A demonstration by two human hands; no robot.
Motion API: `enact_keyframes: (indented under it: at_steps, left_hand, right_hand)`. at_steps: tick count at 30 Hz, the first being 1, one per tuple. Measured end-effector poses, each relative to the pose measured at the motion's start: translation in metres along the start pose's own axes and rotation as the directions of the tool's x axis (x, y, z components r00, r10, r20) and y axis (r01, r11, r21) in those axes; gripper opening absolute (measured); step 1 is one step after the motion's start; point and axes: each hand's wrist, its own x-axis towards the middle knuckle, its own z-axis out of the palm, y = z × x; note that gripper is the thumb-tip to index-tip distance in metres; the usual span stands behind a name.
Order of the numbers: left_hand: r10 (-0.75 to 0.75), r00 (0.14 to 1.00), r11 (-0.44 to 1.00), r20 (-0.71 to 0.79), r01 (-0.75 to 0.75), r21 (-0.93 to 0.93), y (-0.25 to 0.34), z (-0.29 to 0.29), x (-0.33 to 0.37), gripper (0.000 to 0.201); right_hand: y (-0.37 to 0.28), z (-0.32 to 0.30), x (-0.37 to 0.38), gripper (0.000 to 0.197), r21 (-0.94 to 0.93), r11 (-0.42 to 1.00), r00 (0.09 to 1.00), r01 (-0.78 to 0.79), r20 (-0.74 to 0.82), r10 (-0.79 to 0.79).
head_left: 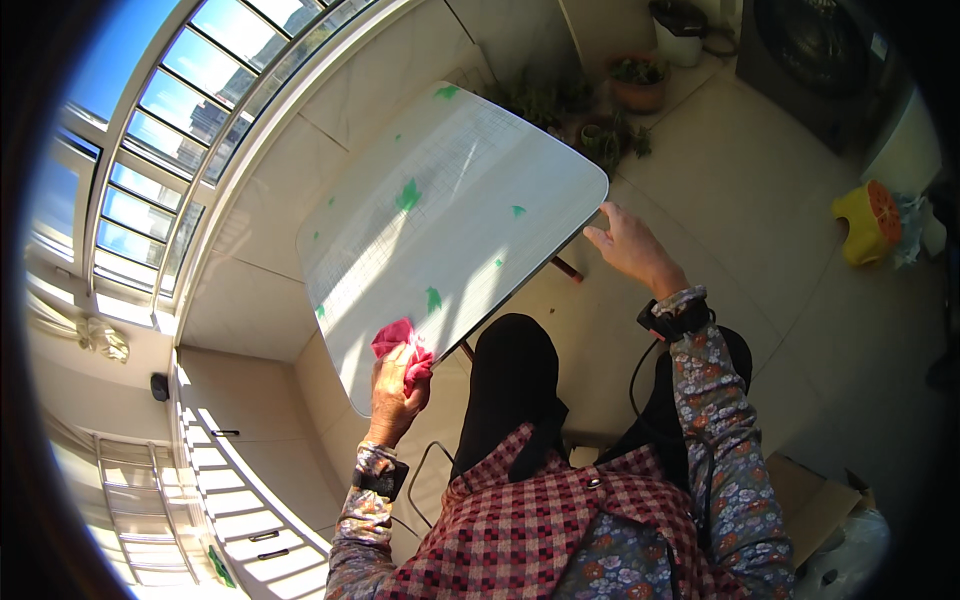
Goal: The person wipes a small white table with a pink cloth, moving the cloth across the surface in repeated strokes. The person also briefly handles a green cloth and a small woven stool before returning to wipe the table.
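Observation:
A pale tabletop with green leaf prints and rounded corners stands tilted before me, with streaks of sunlight across it. My left hand is closed on a red cloth, which lies against the near left part of the top. At the right corner, my right hand touches the table's edge with thumb and fingers; part of its grip is hidden behind the rim. A brown table leg shows below the edge.
Potted plants stand past the table's far corner. A dark front-loading washing machine is at the far right, with a yellow stool nearer. Barred windows line the left. A cardboard box sits at my lower right.

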Motion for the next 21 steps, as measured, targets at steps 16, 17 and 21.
enact_keyframes:
  at_steps: [16, 17, 21]
  left_hand:
    - [0.41, 0.91, 0.907, -0.059, -0.399, 0.137, 0.154, 0.137, 0.232, 0.049]
    - [0.408, 0.911, 0.906, -0.065, -0.395, 0.152, 0.168, 0.146, 0.248, 0.049]
    - [0.323, 0.945, 0.94, -0.057, -0.313, 0.133, 0.202, 0.17, 0.281, 0.048]
  right_hand:
    - [0.016, -0.002, 0.012, 0.038, -0.01, 0.996, 0.899, 0.091, -0.43, -0.086]
    - [0.019, -0.002, 0.014, 0.038, -0.01, 0.992, 0.879, 0.126, -0.462, -0.116]
    - [0.032, -0.001, 0.02, 0.038, 0.071, 0.988, 0.871, 0.135, -0.483, -0.085]
